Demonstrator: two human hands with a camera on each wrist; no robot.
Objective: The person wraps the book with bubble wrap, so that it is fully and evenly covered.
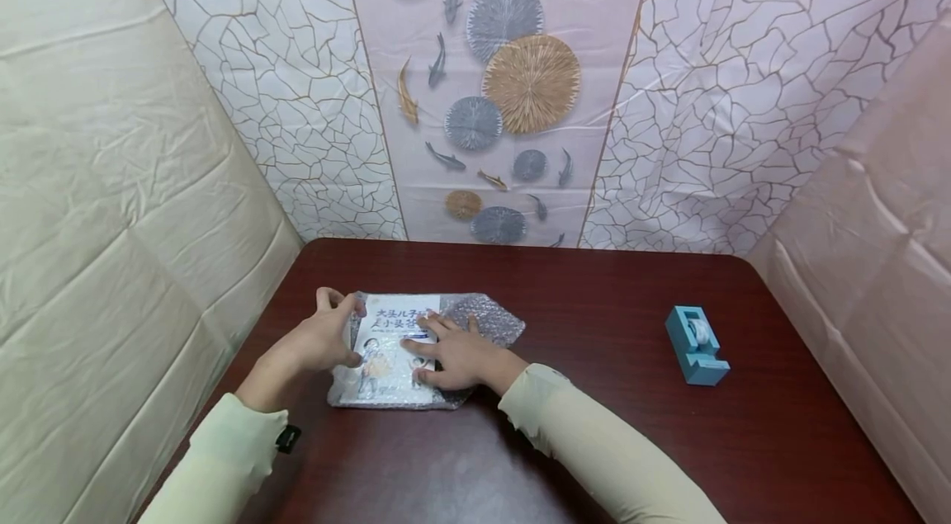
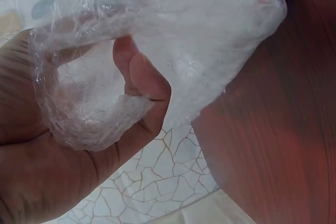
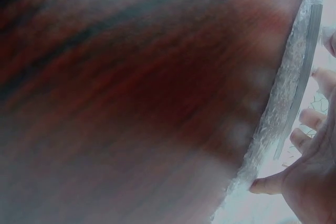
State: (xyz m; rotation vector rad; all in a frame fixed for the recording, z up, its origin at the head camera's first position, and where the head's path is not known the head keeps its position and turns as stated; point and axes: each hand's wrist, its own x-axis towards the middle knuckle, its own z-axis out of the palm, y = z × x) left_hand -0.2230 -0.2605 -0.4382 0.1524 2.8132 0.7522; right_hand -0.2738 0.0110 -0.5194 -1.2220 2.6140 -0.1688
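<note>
A white book with blue lettering (image 1: 379, 346) lies flat on the table inside clear bubble wrap (image 1: 494, 322). At its left edge my left hand (image 1: 319, 338) grips the wrap. In the left wrist view, curled fingers of the left hand (image 2: 58, 171) hold the bent bubble wrap (image 2: 210, 40), which partly covers them. My right hand (image 1: 464, 355) rests on the wrapped book's right part with its fingers spread. The right wrist view shows the right hand (image 3: 315, 166) over the bubble wrap (image 3: 281, 98) and the book's grey edge (image 3: 304, 77).
A light blue tape dispenser (image 1: 698, 346) with a roll of tape stands at the right on the dark red wooden table (image 1: 579, 425). Patterned sheets (image 1: 661, 136) hang behind the table, and beige padded fabric (image 1: 111, 219) flanks it on both sides.
</note>
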